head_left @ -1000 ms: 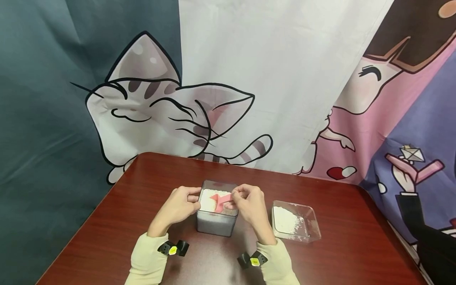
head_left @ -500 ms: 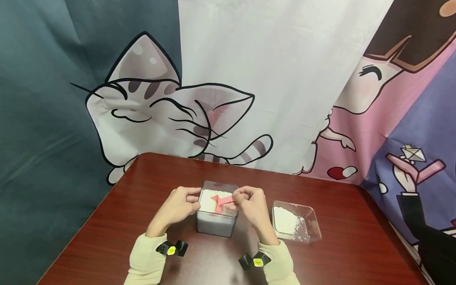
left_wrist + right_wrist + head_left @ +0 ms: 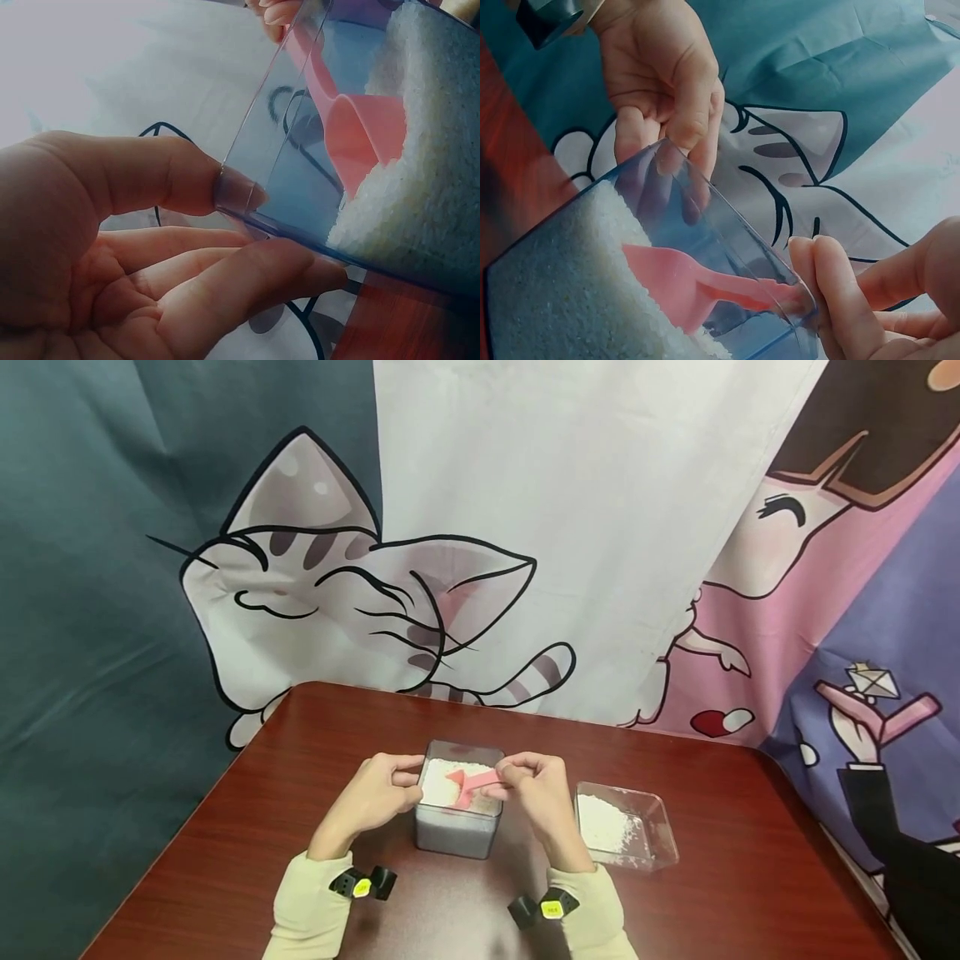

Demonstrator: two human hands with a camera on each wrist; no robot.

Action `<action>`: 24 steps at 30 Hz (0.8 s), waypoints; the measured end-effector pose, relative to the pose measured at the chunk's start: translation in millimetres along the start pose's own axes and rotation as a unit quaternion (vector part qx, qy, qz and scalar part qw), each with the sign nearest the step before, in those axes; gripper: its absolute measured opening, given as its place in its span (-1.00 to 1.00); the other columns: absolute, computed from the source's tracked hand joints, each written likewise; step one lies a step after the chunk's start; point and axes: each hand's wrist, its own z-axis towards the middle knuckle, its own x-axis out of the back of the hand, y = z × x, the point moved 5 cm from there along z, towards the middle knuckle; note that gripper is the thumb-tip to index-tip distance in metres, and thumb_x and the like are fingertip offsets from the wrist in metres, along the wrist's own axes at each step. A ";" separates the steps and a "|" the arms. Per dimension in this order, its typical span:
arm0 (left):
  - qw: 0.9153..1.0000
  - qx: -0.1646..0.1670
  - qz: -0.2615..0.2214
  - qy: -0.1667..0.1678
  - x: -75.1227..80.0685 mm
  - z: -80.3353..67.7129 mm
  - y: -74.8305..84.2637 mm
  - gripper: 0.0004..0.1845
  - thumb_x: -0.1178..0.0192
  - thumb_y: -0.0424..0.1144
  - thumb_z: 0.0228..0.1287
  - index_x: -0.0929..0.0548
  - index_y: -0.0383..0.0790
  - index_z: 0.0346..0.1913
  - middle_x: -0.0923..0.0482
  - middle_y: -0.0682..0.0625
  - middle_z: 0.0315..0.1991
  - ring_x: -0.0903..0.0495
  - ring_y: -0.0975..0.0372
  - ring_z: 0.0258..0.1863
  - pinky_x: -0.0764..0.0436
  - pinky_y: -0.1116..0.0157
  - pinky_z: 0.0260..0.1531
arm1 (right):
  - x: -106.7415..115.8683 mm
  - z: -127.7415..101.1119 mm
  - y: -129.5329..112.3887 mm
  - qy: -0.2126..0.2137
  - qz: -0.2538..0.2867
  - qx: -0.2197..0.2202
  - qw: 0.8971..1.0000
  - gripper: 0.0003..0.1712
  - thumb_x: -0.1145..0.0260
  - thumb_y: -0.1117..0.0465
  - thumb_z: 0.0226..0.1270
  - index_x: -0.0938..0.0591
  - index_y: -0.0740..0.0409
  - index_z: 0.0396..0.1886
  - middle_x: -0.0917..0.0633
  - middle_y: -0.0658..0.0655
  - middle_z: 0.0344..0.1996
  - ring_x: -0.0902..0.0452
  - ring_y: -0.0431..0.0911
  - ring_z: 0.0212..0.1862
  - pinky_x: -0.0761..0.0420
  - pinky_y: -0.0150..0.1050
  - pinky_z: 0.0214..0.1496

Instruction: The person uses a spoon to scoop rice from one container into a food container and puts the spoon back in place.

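Observation:
A pink scoop [image 3: 476,779] lies with its bowl partly sunk in white rice [image 3: 438,782] inside a deep, clear-walled container [image 3: 453,833]. At the container's left side, my left hand [image 3: 377,793] grips the wall; the left wrist view shows the thumb [image 3: 172,171] over the rim and fingers outside. My right hand [image 3: 534,789] pinches the end of the scoop's handle at the right rim. From the right wrist, the scoop's bowl [image 3: 667,281] rests against the rice slope, and the fingertips [image 3: 829,262] partly hide the handle's end.
To the right stands a shallow clear tray [image 3: 660,827] with a patch of white rice [image 3: 603,822] in it. Both stand on a dark red wooden table [image 3: 360,722]. A cartoon-printed curtain [image 3: 600,527] hangs behind the table's far edge.
My right hand has shifted slightly right, and the scoop has slid a little right with it. My left hand and the container have stayed nearly still.

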 end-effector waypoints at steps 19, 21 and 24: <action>1.000 -0.015 -0.003 -0.013 -0.5 -0.3 3.1 -0.45 -0.11 -0.49 0.00 -0.43 -0.44 0.17 -0.59 -0.30 -0.10 -0.64 0.08 -0.20 -0.62 0.20 -0.31 | 1.4 -2.3 4.6 -0.024 0.021 -0.003 0.999 -0.79 -0.13 0.47 0.19 -0.52 0.65 -0.29 -0.66 0.29 -0.56 -0.66 -0.02 -0.51 -0.63 -0.19 -0.33; 1.000 -0.013 -0.002 -0.010 -0.7 0.0 2.9 -0.45 -0.12 -0.49 -0.01 -0.44 -0.43 0.17 -0.59 -0.29 -0.10 -0.64 0.08 -0.20 -0.62 0.21 -0.31 | 2.1 -2.0 4.6 -0.024 0.026 -0.002 0.999 -0.79 -0.12 0.48 0.18 -0.52 0.66 -0.29 -0.66 0.29 -0.56 -0.66 -0.02 -0.51 -0.63 -0.19 -0.33; 1.000 -0.009 0.001 -0.006 -1.2 0.7 2.2 -0.45 -0.13 -0.48 -0.02 -0.45 -0.41 0.17 -0.60 -0.27 -0.11 -0.65 0.10 -0.22 -0.62 0.21 -0.32 | 3.4 -1.9 4.1 -0.021 0.037 -0.001 0.999 -0.79 -0.12 0.49 0.17 -0.51 0.67 -0.29 -0.66 0.30 -0.56 -0.66 -0.03 -0.52 -0.63 -0.18 -0.33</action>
